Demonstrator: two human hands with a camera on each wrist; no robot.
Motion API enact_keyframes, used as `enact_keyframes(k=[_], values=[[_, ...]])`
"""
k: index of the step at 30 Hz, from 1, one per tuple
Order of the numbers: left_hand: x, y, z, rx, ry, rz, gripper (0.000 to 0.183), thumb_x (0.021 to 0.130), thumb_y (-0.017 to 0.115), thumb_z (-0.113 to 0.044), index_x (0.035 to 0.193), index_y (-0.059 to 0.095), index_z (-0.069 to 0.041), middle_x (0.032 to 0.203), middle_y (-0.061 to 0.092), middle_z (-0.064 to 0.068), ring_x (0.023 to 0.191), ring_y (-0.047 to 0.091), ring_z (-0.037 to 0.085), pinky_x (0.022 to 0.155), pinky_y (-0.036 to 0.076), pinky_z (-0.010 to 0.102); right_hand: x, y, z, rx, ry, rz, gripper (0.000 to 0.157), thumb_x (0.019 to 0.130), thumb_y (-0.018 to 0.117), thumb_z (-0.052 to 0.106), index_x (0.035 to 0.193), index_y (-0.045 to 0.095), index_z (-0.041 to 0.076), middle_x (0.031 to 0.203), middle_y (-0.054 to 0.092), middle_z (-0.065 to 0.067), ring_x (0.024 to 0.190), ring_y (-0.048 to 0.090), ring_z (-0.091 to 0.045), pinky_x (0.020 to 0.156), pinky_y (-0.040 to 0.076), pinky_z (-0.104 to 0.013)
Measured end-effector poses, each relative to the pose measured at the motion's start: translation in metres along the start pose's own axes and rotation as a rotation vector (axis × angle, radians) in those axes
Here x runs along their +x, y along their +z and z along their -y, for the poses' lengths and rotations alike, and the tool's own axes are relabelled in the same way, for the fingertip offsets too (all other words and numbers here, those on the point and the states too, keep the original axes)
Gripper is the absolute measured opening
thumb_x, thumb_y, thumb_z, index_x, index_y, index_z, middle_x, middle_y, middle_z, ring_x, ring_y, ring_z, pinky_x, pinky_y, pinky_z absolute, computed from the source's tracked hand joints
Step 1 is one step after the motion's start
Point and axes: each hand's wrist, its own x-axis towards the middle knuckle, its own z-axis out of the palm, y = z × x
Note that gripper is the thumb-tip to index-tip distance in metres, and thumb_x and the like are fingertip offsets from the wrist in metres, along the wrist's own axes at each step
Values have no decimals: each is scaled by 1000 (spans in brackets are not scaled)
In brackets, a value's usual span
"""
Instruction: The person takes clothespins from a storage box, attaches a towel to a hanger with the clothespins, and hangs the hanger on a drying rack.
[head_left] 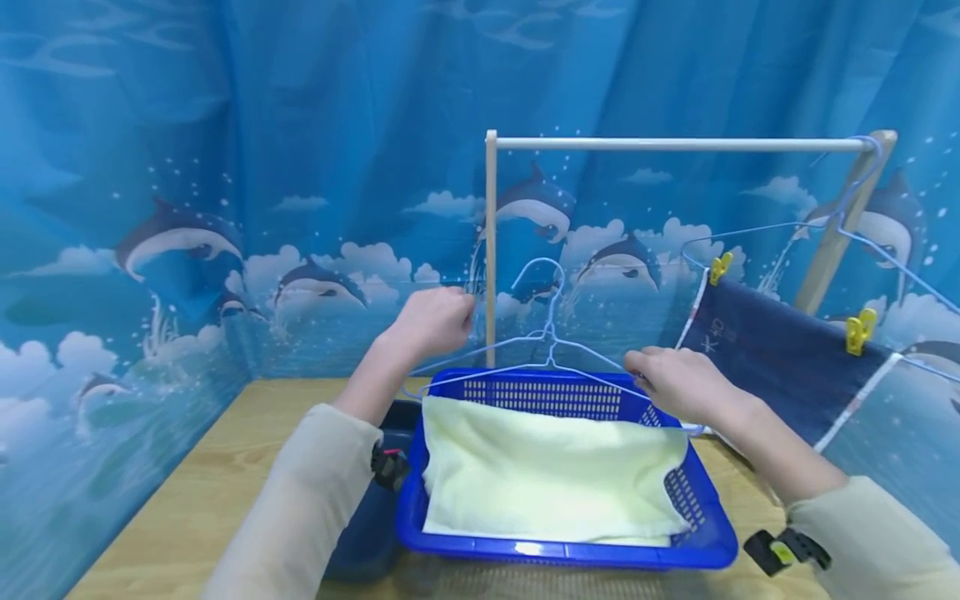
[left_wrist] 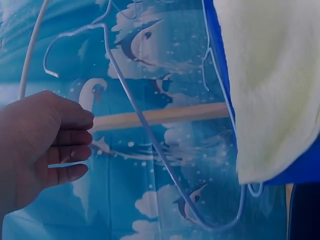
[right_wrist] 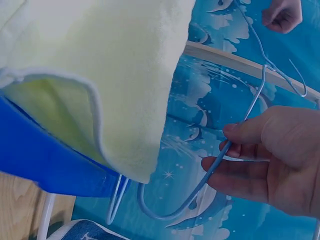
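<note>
Lower centre, a pale-yellow rectangular cloth drapes from a light-blue wire hanger, in or just above a blue perforated plastic basket. Right of centre, the right hand pinches the hanger's arm; the left hand, near centre, curls loosely, holding nothing. Apparently mid-hanging; next calls for raising the hook to the white rail, upper right.

"What's at the back?"

"A blue curtain, printed with leaping dolphins, clouds and splashes."

"And in front of that?"

"A rack: wooden posts, pale rod across the top. A wire hanger hooks over the rod's right end, with a navy cloth, edged in white, held by two yellow clips."

"On the wooden counter?"

"A blue basket with slotted sides, a dark tub just left of it."
</note>
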Motion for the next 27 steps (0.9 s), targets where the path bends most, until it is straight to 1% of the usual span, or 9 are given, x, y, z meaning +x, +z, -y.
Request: enact_keyframes(k=[2, 4, 8, 11, 15, 18, 20, 22, 27], values=[[-4, -2, 5, -12, 0, -8, 15, 91, 51, -10, 79, 60, -9, 70, 53, 3, 61, 48, 16, 53, 40, 26, -2, -3, 0, -2, 6, -8, 5, 88, 62, 8, 93, 62, 11, 79, 60, 1, 60, 48, -10, 56, 49, -29], [-9, -3, 12, -24, -7, -19, 15, 90, 52, -10, 78, 60, -10, 70, 53, 2, 62, 48, 16, 54, 41, 26, -5, -6, 1, 0, 12, -13, 6, 88, 62, 8, 93, 62, 12, 80, 60, 0, 60, 48, -10, 56, 48, -29], [-20, -3, 29, -36, -54, -24, 13, 90, 54, -13, 80, 61, -10, 73, 56, 2, 63, 50, 16, 56, 44, 27, -10, -10, -1, -4, 17, -25, 6, 88, 63, 9, 92, 62, 13, 79, 58, 1, 58, 46, -9, 53, 45, -26], [-29, 0, 42, -37, -96, -2, 13, 90, 54, -13, 79, 60, -10, 70, 54, 2, 61, 48, 16, 54, 42, 28, -14, -11, -3, -4, 11, -48, 6, 88, 63, 8, 88, 60, 14, 75, 55, 3, 56, 44, -9, 50, 41, -25], [-40, 7, 56, -72, -149, 60, 17, 91, 53, -13, 74, 56, -10, 64, 50, 3, 55, 43, 16, 51, 35, 28, -19, -12, -6, -5, -7, -85, 11, 88, 62, 7, 82, 57, 15, 70, 49, 5, 54, 40, -9, 47, 34, -24], [-47, 14, 66, -115, -191, 126, 15, 91, 54, -14, 78, 58, -9, 67, 53, 3, 57, 45, 16, 52, 37, 29, -21, -14, -8, -4, -13, -102, 11, 86, 63, 6, 83, 58, 15, 70, 49, 5, 53, 39, -9, 47, 32, -24], [-51, 20, 72, -143, -220, 173, 12, 91, 54, -14, 83, 61, -8, 70, 56, 3, 59, 48, 17, 54, 39, 29, -22, -16, -8, -5, -12, -107, 9, 87, 63, 7, 84, 58, 14, 70, 49, 5, 54, 40, -9, 47, 33, -24], [-56, 26, 78, -169, -244, 204, 12, 92, 54, -15, 87, 62, -7, 72, 57, 3, 61, 50, 17, 55, 41, 30, -23, -18, -8, -3, -10, -114, 7, 87, 63, 7, 86, 60, 14, 72, 52, 4, 55, 42, -9, 48, 35, -24], [-67, 41, 94, -205, -290, 242, 13, 91, 52, -12, 90, 63, -5, 72, 58, 4, 62, 50, 17, 56, 40, 31, -26, -28, -11, -16, -10, -129, 8, 86, 64, 6, 90, 61, 12, 78, 58, 1, 58, 46, -9, 51, 42, -25]])
